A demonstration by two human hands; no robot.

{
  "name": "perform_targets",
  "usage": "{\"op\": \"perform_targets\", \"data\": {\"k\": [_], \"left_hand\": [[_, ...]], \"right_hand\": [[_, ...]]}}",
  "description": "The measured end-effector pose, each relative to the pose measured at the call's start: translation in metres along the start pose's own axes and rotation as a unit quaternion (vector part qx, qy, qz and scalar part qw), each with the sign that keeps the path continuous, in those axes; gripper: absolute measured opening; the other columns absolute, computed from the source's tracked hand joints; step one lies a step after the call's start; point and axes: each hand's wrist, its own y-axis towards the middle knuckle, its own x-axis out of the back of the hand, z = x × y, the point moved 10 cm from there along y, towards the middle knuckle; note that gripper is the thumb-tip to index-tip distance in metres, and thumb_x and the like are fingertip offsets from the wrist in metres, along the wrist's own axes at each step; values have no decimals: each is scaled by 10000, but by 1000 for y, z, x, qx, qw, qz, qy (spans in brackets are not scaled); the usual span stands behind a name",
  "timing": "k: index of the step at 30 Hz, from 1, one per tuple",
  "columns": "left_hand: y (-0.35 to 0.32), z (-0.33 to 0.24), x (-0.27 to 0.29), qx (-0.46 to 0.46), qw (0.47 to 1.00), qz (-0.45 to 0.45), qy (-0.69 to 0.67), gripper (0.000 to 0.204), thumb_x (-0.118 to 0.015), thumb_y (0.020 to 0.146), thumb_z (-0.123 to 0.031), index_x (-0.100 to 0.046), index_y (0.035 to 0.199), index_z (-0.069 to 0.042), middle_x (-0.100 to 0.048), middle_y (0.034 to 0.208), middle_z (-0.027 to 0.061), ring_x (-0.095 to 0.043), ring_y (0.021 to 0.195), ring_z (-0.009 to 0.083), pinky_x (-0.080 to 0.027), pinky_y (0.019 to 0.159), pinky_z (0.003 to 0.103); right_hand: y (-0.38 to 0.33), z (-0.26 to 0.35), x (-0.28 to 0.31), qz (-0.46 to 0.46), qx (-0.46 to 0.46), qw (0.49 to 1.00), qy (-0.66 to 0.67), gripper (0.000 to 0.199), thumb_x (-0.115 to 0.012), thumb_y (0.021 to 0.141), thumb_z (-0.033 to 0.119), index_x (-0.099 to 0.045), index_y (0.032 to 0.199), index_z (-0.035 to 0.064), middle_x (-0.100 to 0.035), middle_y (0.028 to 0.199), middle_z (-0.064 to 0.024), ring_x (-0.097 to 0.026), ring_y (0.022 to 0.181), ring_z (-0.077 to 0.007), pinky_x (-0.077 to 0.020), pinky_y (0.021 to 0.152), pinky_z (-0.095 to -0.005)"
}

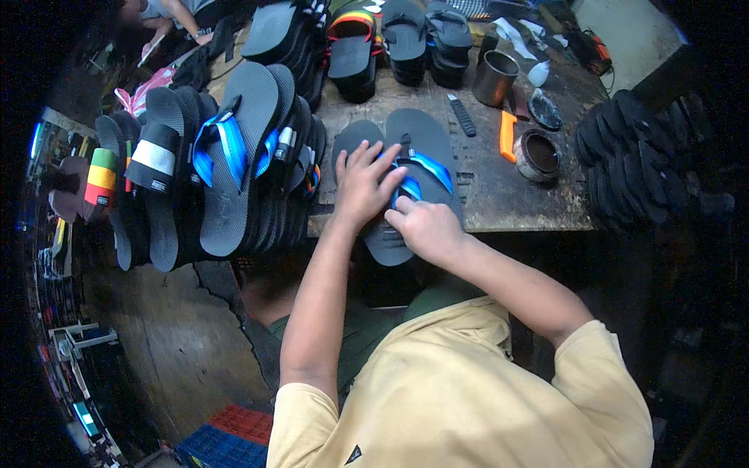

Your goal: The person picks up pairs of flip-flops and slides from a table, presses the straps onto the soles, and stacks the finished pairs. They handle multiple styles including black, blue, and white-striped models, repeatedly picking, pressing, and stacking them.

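Now your left hand [360, 186] lies flat and open on the sandal [417, 175]; your right hand [425, 226] pinches its blue strap [425, 168], which looks ready for a firm, even push down.

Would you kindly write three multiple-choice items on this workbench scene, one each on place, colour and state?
1. Where does the orange-handled tool lie?
A. on the floor
B. on the bench right of the sandal
C. in the metal cup

2. What colour are the straps of the sandal under the hands?
A. blue
B. red
C. white

3. How is the left hand?
A. fist in the air
B. holding the metal cup
C. fingers spread flat on the sandals

Answers: 1 B, it rests on the workbench beside the round tin. 2 A, the straps shine blue. 3 C, while the right hand presses the strap.
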Motion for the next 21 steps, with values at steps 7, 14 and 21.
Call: {"op": "perform_targets", "data": {"k": [7, 14, 21], "left_hand": [[-53, -11, 26, 60, 996, -39, 47, 727, -742, 858, -539, -578, 1404, -87, -397, 1546, 248, -351, 1452, 429, -245, 1166, 641], [-58, -19, 3, 83, 989, -75, 97, 608, -733, 860, -413, -631, 1326, -35, -519, 1440, 273, -434, 1396, 452, -280, 1158, 656], [-91, -20, 2, 69, 991, -102, 56, 436, -676, 863, -166, -659, 1273, -19, -567, 1428, 206, -495, 1369, 377, -230, 1181, 676]], "right_hand": [[-71, -126, 53, -15, -278, 959, -51, 399, -764, 827, 114, -597, 1189, 112, -608, 1113, -155, -683, 896, -400, -578, 751, -472], [-105, -102, 40, -57, -335, 842, 420, 425, -734, 871, 4, -654, 1288, 16, -687, 1053, -44, -634, 947, -115, -534, 824, -284], [-128, -54, -57, 71, -431, 682, 587, 370, -783, 895, 94, -695, 1232, -31, -761, 1031, -78, -670, 822, -90, -542, 696, -250]]}}
